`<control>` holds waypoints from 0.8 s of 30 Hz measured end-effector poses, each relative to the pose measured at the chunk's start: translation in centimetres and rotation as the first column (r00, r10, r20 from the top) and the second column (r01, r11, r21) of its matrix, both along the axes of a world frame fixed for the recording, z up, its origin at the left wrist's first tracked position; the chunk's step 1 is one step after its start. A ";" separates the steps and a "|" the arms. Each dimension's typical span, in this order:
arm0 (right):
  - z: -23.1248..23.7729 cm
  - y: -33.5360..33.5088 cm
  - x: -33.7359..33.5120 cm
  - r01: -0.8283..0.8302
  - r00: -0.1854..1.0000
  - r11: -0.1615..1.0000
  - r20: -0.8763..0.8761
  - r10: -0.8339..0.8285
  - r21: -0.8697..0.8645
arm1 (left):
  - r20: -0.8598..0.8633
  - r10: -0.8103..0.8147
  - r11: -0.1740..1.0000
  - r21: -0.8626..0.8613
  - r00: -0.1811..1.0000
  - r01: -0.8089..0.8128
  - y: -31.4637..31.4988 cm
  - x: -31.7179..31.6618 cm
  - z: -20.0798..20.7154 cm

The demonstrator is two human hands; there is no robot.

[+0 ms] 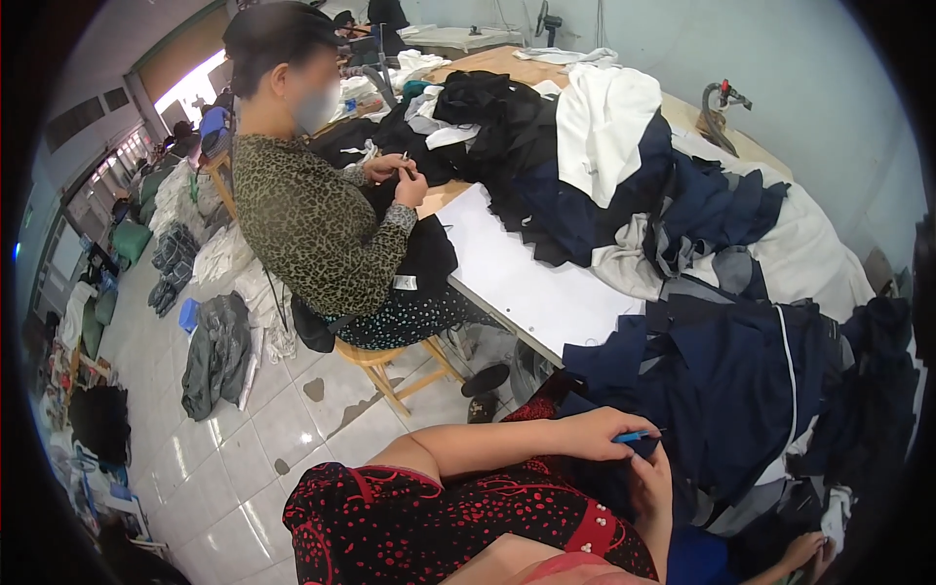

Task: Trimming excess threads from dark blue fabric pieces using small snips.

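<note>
My left hand (597, 431) is closed, its fingers curled over a small blue-handled tool (632, 437). The tool's thin tip points right, and its exact kind is too small to tell. Close against it, my right hand (651, 480) pinches a small fold of dark navy cloth (643, 448). Both hands meet near the edge of a large heap of navy garment pieces (702, 380). Part of the right hand's fingers is hidden behind the cloth and the other hand.
A co-worker (312, 214) sits on a wooden stool (375, 359) at left, handling something small. Another person's hands (809, 554) hold white cloth at lower right. A white tabletop (526, 268) carries black, navy and white cloth (606, 127). Bundles (219, 351) lie on the tiled floor.
</note>
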State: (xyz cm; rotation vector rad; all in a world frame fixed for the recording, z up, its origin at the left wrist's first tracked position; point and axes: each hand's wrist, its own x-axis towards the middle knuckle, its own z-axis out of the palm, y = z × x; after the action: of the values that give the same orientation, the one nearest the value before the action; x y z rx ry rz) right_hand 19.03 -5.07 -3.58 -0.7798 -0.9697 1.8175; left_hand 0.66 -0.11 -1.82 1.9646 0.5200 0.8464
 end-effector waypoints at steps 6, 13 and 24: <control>1.1 0.6 -0.1 0.139 0.984 0.985 -0.101 -0.149 -0.103 | -0.005 -0.084 0.857 -0.510 0.996 0.069 -0.3 -0.3 2.4; 1.3 1.4 0.2 0.129 0.991 0.978 -0.016 -0.133 -0.167 | 0.089 0.027 0.905 -0.426 0.996 0.014 -0.7 -0.3 1.4; 1.2 1.8 -0.5 -0.009 0.992 0.999 0.127 0.014 -0.038 | 0.102 0.054 0.865 -0.501 0.993 0.004 -0.2 -1.9 2.5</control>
State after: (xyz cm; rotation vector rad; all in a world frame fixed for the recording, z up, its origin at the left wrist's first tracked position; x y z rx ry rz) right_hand 18.58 -3.32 -2.42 -0.9246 -1.0262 1.8180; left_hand -1.22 -0.28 0.67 1.4256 0.6284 0.7418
